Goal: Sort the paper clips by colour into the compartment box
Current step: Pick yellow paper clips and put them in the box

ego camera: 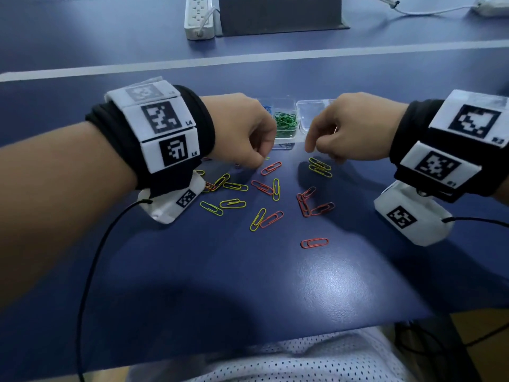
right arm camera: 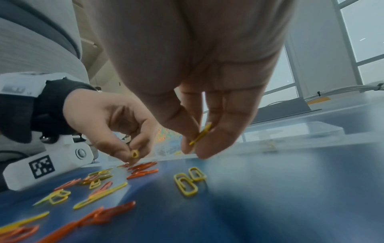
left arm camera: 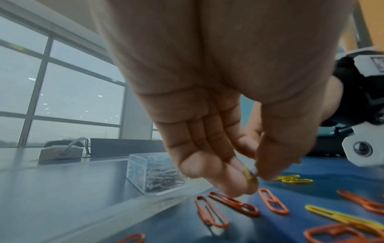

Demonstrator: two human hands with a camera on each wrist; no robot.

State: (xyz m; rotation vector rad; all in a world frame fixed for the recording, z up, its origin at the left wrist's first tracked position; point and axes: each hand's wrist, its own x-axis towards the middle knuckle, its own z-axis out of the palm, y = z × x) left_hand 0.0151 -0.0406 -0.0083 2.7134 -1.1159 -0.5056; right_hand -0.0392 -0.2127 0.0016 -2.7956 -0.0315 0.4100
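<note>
Several yellow and orange paper clips [ego camera: 265, 187] lie scattered on the blue table in front of the clear compartment box [ego camera: 286, 121]. One compartment holds green clips [ego camera: 286, 124], another blue ones. My left hand [ego camera: 248, 133] hovers low over the clips and pinches a yellow clip [left arm camera: 248, 175] between thumb and fingertips; the same clip [right arm camera: 134, 153] shows in the right wrist view. My right hand [ego camera: 347, 128] pinches another yellow clip [right arm camera: 201, 134] just above a small pair of yellow clips [ego camera: 320, 167].
A white power strip [ego camera: 199, 16] and a dark stand [ego camera: 281, 15] sit at the back of the table. A cable [ego camera: 93, 260] runs from each wrist camera. An orange clip [ego camera: 314, 242] lies alone nearer the table's front edge.
</note>
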